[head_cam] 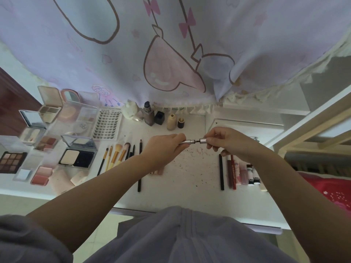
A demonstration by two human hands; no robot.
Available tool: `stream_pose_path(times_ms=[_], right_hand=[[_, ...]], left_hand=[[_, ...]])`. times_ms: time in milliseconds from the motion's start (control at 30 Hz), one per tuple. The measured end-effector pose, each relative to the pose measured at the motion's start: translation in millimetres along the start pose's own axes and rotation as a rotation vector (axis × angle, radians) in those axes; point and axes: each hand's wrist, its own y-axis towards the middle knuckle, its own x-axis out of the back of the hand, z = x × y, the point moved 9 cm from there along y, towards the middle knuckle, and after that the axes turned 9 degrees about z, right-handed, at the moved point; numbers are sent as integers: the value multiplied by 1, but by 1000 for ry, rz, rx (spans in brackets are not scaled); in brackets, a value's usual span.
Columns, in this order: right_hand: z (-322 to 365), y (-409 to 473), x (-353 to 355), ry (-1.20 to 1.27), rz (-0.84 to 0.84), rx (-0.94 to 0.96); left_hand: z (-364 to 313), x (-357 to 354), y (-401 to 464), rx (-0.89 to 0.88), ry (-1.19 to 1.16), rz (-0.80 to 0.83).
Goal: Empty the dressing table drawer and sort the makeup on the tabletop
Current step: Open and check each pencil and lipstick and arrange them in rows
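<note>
Left hand (pixel 165 147) gripping silver pen (pixel 187 142), barrel mostly hidden, right hand (pixel 222 138) pinching its cap (pixel 203 140)

Four yellow-handled brushes (pixel 114 158), four bottles (pixel 163 117) along the back, one lash card (pixel 107 123), two hands (pixel 165 149).

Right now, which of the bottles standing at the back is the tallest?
The grey-brown bottle with the black pump top. It rises above the black square bottle, the cream bottle and the tiny dark bottle beside it.
</note>
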Motion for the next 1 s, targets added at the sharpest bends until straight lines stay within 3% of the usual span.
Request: stream_pose_path(times_ms=[167, 233, 400, 500, 667, 800, 1000], right_hand=[[-15, -4, 16, -71, 3, -70], [-27, -5, 22, -23, -29, -110], [-63, 2, -3, 186, -58, -187], [-86, 17, -43, 257, -96, -283], [-104, 47, -100, 216, -206, -366], [-94, 63, -114, -56, -267, -371], [-84, 81, -129, -360, -232, -475]], left_hand=[[22, -19, -7, 32, -6, 131], [40, -29, -12, 126, -46, 199], [60, -73, -20, 417, -615, 313], [60, -97, -17, 569, -707, 286], [62, -113, -7, 554, -300, 287], [65, -119, -1, 509, -23, 337], [63, -121, 3, 416, 55, 342]])
